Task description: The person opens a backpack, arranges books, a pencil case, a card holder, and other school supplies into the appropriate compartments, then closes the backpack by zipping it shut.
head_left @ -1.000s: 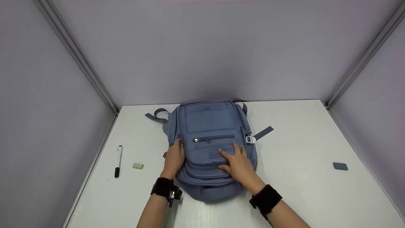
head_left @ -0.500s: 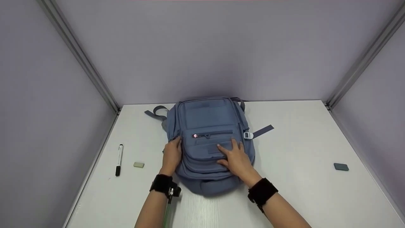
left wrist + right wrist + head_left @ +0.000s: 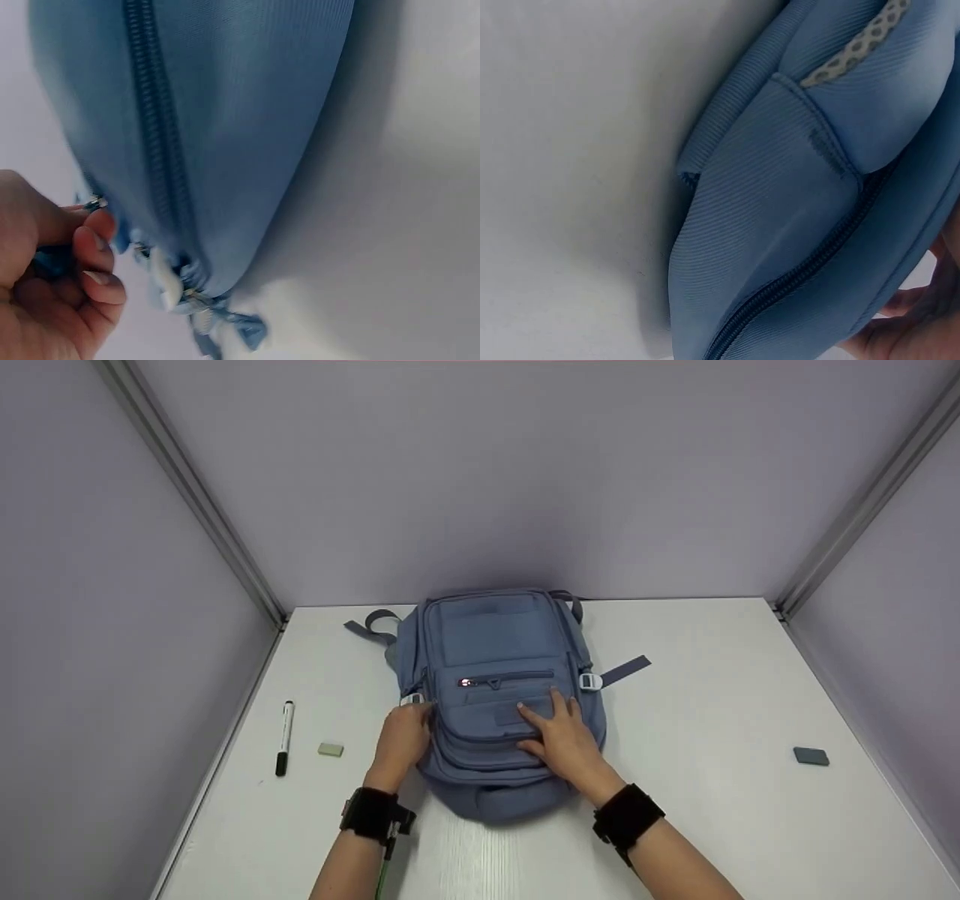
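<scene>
We see the blue backpack [image 3: 499, 634] on the counter [image 3: 712, 705]. The left hand [image 3: 403, 737] has slid nearer us, fingers pinching what seems a zip pull [image 3: 94, 202], likely drawing it; the right hand [image 3: 566, 744] rests, fingers spread, on the front.

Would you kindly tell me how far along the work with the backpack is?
Done: the backpack lies front up on the table. In hand: the left hand pinches what looks like a zipper pull at the backpack's edge, while the right hand rests on its front. Probably left: drawing that pull along; the marker, light green block and dark block lie outside, perhaps for packing.
</scene>
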Available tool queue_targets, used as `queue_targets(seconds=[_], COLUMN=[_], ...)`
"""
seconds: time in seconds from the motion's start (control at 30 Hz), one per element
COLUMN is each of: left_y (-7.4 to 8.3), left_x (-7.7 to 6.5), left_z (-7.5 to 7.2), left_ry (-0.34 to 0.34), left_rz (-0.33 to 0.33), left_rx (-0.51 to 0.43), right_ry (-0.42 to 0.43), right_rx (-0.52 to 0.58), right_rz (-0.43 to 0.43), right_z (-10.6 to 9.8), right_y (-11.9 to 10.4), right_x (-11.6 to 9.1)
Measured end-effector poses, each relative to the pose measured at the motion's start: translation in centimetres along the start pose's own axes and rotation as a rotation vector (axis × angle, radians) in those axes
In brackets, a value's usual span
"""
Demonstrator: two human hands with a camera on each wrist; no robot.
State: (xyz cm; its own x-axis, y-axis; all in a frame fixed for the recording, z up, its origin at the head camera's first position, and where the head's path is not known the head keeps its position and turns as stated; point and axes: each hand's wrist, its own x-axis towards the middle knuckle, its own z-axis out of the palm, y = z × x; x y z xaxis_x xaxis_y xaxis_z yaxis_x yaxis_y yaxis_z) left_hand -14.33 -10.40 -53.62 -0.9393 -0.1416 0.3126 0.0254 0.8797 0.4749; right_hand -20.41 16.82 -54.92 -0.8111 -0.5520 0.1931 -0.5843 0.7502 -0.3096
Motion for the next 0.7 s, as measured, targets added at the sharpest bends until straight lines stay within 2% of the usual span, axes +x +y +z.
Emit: queue_targets(seconds=[0.3,0.47,0.7], left_y=[0.4,1.2,2.5], left_x=[-1.0,-1.6,-2.0], left_z=[-1.6,-2.4,-2.9], left_ry=[-0.083,-0.151,-0.201], left_rz=[0.061,0.099,0.163], left_rx=[0.02,0.087,0.166], right_ry=[-0.01,-0.009,-0.014], right_rx=[-0.001,0.002,0.017], right_rz=[0.0,0.002,0.009], right_z=[0.0,-0.1,0.0], right_y=[0.0,0.1,0.1], right_x=[0.0,0.0,-0.1])
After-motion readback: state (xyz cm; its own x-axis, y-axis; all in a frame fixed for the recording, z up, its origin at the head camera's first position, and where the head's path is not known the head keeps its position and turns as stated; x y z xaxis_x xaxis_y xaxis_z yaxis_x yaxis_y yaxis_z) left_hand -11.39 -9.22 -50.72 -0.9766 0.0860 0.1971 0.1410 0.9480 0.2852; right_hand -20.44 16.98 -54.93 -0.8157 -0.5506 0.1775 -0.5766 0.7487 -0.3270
